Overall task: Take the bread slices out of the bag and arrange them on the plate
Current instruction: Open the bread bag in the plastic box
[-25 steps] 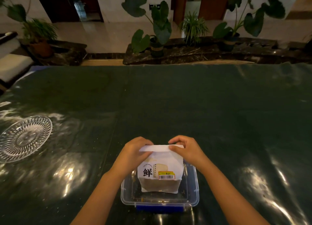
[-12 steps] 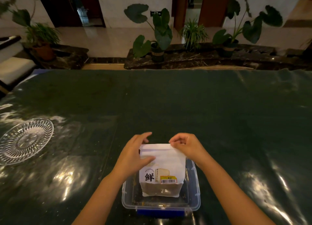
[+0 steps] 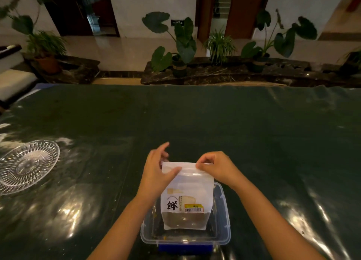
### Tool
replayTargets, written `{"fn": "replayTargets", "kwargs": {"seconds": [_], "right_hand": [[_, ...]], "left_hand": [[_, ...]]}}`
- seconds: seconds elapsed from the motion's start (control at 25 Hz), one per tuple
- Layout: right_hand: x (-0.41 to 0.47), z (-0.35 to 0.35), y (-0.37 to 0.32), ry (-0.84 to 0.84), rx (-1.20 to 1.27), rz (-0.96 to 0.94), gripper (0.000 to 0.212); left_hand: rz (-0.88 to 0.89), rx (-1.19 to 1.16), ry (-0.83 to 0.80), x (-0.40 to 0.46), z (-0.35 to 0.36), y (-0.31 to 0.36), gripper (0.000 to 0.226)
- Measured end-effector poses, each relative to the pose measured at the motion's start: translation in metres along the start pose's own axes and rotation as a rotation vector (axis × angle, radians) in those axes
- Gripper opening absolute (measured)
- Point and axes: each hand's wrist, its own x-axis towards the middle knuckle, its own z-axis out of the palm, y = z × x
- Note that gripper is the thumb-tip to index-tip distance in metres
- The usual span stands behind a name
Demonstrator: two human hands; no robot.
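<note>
White paper bag (image 3: 186, 193) stands upright in a clear plastic box (image 3: 222, 238) at the table's (image 3: 234, 132) near edge. Right hand (image 3: 216, 167) pinches its sealed top strip; left hand (image 3: 158, 173) pinches the left corner. Pulling evenly apart should open it cleanly. Glass plate (image 3: 27, 165) waits, bare, by the left edge.

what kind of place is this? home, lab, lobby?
Probably a lobby or entrance hall, not a kitchen: polished floor, potted plants on a stone ledge, an exit-type wall sign, stairs beyond a doorway.
</note>
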Motion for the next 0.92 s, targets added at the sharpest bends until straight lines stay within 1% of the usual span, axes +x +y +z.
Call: {"fn": "replayTargets", "kwargs": {"seconds": [0.04,0.08,0.12,0.16,0.2,0.24,0.32,0.36,0.44,0.52,0.6,0.72,0.84,0.92], "right_hand": [[0.001,0.0,-0.001,-0.003,-0.005,0.006,0.012],[0.002,0.0,-0.002,-0.007,-0.005,0.004,0.012],[0.003,-0.001,-0.002,-0.015,-0.009,0.001,0.011],[0.004,-0.001,-0.003,-0.025,-0.019,-0.003,0.011],[0.004,-0.002,-0.005,-0.033,-0.034,-0.006,0.012],[0.004,-0.002,-0.006,-0.035,-0.048,-0.009,0.013],[0.005,-0.005,-0.008,-0.034,-0.073,-0.021,0.014],[0.005,-0.005,-0.009,-0.044,-0.084,-0.032,0.014],[0.006,-0.005,-0.011,-0.08,-0.102,-0.061,0.014],[0.007,-0.003,-0.013,-0.098,-0.113,-0.073,0.015],[0.009,-0.002,-0.013,-0.1,-0.112,-0.078,0.016],[0.012,-0.004,-0.009,-0.029,-0.072,-0.075,0.014],[0.015,-0.01,-0.004,0.043,-0.045,-0.086,0.016],[0.019,-0.012,-0.001,0.123,-0.048,-0.077,0.018]], "left_hand": [[0.185,0.157,0.075,-0.006,0.002,-0.001,0.057],[0.415,0.339,0.111,-0.011,0.005,-0.004,0.056],[0.591,0.486,0.104,-0.016,0.009,-0.005,0.047],[0.68,0.592,0.081,-0.02,0.012,-0.005,0.036],[0.698,0.649,0.066,-0.023,0.014,-0.006,0.026],[0.678,0.663,0.046,-0.025,0.014,-0.006,0.023],[0.629,0.623,0.009,-0.028,0.012,-0.007,0.026],[0.606,0.609,0.004,-0.029,0.009,-0.007,0.031],[0.574,0.645,-0.027,-0.025,0.004,-0.002,0.04],[0.59,0.739,-0.074,-0.019,0.002,0.007,0.034],[0.603,0.745,-0.103,-0.02,0.0,0.015,0.031],[0.681,0.65,-0.156,-0.031,-0.008,0.017,0.03],[0.751,0.653,-0.241,-0.049,-0.02,0.023,0.03],[0.773,0.652,-0.287,-0.062,-0.028,0.026,0.028]]}}
